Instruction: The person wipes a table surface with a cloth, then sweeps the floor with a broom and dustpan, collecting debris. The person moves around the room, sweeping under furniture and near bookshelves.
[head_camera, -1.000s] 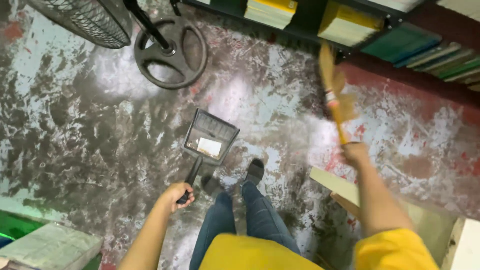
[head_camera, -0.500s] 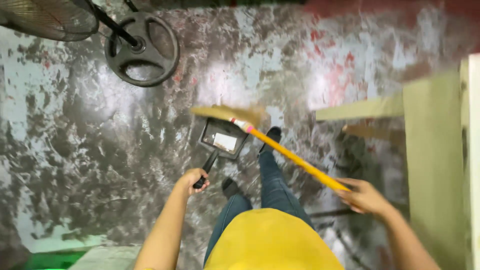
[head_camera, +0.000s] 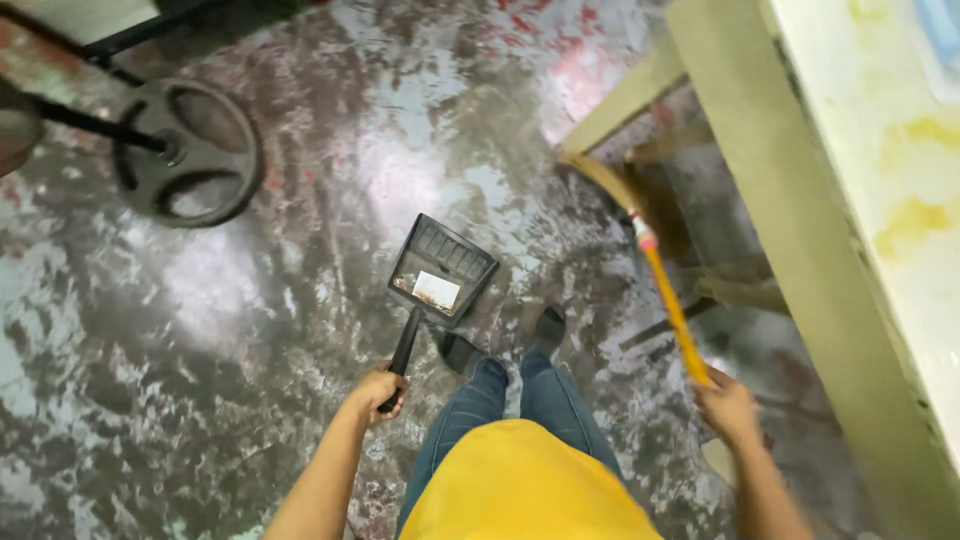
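The dustpan (head_camera: 440, 272) is black and sits low over the worn, patchy floor (head_camera: 250, 300), just ahead of the person's feet, with a pale scrap of paper (head_camera: 436, 289) lying in its tray. Its long handle runs back to the left hand (head_camera: 380, 390), whose grip is closed around the end of that handle. The broom (head_camera: 655, 270) is on the other side: its yellow stick slants up from the right hand (head_camera: 727, 405), whose grip is wrapped around the lower end of the stick, and its straw-coloured bristles reach toward the base of a pale green table (head_camera: 800, 230) near the table's leg. Dustpan and broom are apart, with the person's jeans (head_camera: 500, 410) and dark shoes (head_camera: 548, 328) between them. Farther off at the upper left stands the round black base of a fan (head_camera: 190, 150).
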